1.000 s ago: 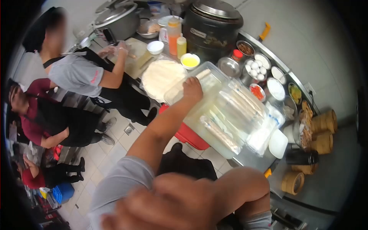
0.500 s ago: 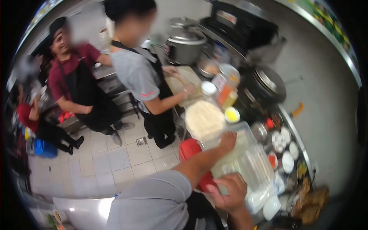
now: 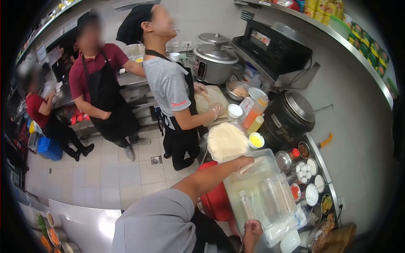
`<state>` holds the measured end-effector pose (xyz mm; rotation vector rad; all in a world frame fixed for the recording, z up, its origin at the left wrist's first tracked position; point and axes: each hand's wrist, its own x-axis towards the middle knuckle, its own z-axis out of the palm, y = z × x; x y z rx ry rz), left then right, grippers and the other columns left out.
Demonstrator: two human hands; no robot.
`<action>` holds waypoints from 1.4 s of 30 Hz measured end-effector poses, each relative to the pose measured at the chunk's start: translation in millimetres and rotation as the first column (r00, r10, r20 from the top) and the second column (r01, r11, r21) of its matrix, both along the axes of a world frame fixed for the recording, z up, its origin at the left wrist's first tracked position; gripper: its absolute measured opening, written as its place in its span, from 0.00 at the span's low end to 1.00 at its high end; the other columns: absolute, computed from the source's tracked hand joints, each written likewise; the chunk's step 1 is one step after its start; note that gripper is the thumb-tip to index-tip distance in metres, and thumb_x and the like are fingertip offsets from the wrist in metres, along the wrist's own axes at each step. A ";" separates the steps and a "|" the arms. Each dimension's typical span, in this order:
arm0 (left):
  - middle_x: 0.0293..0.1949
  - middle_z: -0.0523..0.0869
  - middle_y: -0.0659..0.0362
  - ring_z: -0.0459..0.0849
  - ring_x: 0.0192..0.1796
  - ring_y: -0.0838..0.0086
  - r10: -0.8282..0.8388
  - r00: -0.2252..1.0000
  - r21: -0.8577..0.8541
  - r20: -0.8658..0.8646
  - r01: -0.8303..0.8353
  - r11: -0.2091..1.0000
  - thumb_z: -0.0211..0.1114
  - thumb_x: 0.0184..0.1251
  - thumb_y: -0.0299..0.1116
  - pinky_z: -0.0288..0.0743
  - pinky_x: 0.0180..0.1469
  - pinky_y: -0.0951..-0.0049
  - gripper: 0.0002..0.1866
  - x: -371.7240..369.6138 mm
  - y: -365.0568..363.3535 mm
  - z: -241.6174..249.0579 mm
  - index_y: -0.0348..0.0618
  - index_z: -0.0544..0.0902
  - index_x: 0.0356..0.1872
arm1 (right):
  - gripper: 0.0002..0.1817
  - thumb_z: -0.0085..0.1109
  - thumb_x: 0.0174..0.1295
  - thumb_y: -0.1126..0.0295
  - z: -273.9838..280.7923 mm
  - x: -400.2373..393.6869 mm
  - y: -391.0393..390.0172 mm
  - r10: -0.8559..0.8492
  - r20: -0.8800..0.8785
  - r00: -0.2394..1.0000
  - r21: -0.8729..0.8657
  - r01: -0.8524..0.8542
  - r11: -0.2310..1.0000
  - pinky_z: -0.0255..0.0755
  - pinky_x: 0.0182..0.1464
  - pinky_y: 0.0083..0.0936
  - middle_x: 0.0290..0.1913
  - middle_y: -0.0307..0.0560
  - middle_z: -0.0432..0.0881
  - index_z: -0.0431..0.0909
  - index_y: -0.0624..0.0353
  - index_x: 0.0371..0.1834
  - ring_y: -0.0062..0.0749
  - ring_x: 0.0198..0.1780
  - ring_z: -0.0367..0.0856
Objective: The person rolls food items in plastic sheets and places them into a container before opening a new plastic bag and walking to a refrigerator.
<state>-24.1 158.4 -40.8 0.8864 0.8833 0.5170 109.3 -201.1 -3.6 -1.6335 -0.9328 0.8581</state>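
Clear plastic container (image 3: 263, 196) sits on the steel counter (image 3: 333, 192) at near right, long pale rolls and wrapped strips visible through its walls. Left hand (image 3: 241, 162) lies on the container's far rim, fingers curled over the edge and gripping it, forearm stretched out from a grey sleeve (image 3: 160, 221). Right hand (image 3: 252, 231) is at the container's near edge, fingers closed against the near wall; partly cut off low in view, so the exact hold is hard to read. A red bin (image 3: 215, 200) stands just left of the container, below counter level. Just beyond the far rim, a round stack of pale flat wrappers (image 3: 227, 141), with a small white bowl of yellow liquid (image 3: 256, 140) beside it on the right. Farther along: an orange squeeze bottle (image 3: 256, 112), a yellow squeeze bottle (image 3: 255, 124), a large black pot with lid (image 3: 289, 118). Right of the container, a row of small dishes, one holding white eggs (image 3: 303, 172). A co-worker in grey shirt and black apron (image 3: 175, 99) stands at the far counter, both hands on a cutting board (image 3: 213, 101). A silver rice cooker (image 3: 214, 63) is beyond the board. Further left, a person in a maroon shirt (image 3: 97, 80); a third crouches at far left near a blue crate (image 3: 48, 148).
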 end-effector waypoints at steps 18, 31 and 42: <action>0.35 0.85 0.64 0.81 0.34 0.84 -0.942 0.194 -0.015 -0.272 0.978 0.206 0.74 0.66 0.36 0.75 0.37 0.80 0.18 -14.6 -171.2 72.2 0.38 0.83 0.52 | 0.37 0.77 0.51 0.67 35.0 -0.1 -34.7 0.167 0.684 0.710 -0.067 -0.166 0.984 0.64 0.67 0.47 0.63 0.52 0.75 0.72 0.54 0.66 0.51 0.66 0.72; 0.43 0.89 0.58 0.85 0.47 0.75 -0.702 0.333 0.438 -0.630 0.898 0.033 0.74 0.59 0.26 0.77 0.54 0.70 0.17 84.0 -100.6 46.9 0.37 0.85 0.50 | 0.17 0.68 0.62 0.70 -11.7 59.9 -4.2 -0.068 0.515 0.855 -0.018 0.090 0.996 0.75 0.55 0.41 0.49 0.54 0.84 0.80 0.59 0.54 0.53 0.53 0.81; 0.45 0.90 0.54 0.87 0.48 0.68 -0.596 0.364 0.444 -0.716 0.896 0.013 0.71 0.59 0.26 0.77 0.56 0.68 0.17 96.3 -86.0 13.0 0.38 0.86 0.51 | 0.17 0.64 0.65 0.68 -31.5 81.3 17.4 -0.020 0.554 0.832 -0.138 0.116 0.984 0.72 0.60 0.40 0.50 0.53 0.84 0.80 0.58 0.56 0.52 0.56 0.79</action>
